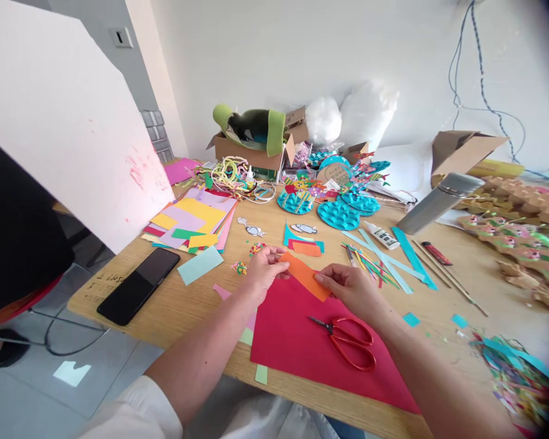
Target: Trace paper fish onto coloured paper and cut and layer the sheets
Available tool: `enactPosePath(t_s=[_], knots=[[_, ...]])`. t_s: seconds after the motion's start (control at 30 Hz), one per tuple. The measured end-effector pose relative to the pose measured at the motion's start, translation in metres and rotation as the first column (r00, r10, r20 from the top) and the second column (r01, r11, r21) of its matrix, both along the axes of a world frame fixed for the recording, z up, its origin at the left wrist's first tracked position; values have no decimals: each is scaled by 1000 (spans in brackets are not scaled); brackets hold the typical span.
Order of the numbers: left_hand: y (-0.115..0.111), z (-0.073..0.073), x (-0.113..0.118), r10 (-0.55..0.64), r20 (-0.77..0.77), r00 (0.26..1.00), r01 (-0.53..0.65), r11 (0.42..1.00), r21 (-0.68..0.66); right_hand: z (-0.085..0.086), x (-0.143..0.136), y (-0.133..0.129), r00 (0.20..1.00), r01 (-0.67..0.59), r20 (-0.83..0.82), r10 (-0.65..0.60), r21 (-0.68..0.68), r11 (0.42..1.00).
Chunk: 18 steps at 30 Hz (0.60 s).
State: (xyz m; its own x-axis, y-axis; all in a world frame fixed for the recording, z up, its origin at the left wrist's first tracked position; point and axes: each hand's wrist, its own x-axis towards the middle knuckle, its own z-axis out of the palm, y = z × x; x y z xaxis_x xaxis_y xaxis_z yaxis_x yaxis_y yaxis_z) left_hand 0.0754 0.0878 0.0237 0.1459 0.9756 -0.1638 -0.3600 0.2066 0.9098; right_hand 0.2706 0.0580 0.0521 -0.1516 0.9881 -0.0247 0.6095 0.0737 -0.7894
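Between my two hands is a small orange sheet of paper (305, 277), held up over the table. My left hand (266, 268) pinches its upper left corner between thumb and fingers. The thumb and fingers of my right hand (345, 283) grip the lower right end. Beneath lies a large red sheet of paper (283, 341), with red-handled scissors (350, 341) resting on it, blades pointing left. Just beyond my hands are a small stack of red, orange and blue paper pieces (307, 249) and a paper fish cutout (304, 228).
A black phone (139, 285) and a pile of coloured paper (196, 216) lie on the left. Blue craft discs (338, 214) stand at the back. To the right are a glue bottle (382, 235), a grey flask (439, 202), sticks (455, 277) and paper scraps (516, 372). A white board (73, 110) juts in at left.
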Motion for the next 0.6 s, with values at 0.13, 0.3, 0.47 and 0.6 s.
enactPosePath(t_s=[0.13, 0.3, 0.47, 0.6], knots=[[0, 2, 3, -41, -57, 998, 43, 999, 31, -2, 3, -6, 1000, 3, -11, -3, 30, 1000], [-3, 10, 2, -31, -117, 993, 41, 996, 82, -1, 11, -15, 997, 75, -18, -74, 81, 994], [-2, 39, -14, -33, -186, 982, 61, 988, 143, 3, 36, -26, 947, 321, -71, -314, 132, 938], [25, 73, -49, 20, -298, 954, 45, 977, 207, 8, 48, -35, 838, 546, -118, -533, 157, 823]])
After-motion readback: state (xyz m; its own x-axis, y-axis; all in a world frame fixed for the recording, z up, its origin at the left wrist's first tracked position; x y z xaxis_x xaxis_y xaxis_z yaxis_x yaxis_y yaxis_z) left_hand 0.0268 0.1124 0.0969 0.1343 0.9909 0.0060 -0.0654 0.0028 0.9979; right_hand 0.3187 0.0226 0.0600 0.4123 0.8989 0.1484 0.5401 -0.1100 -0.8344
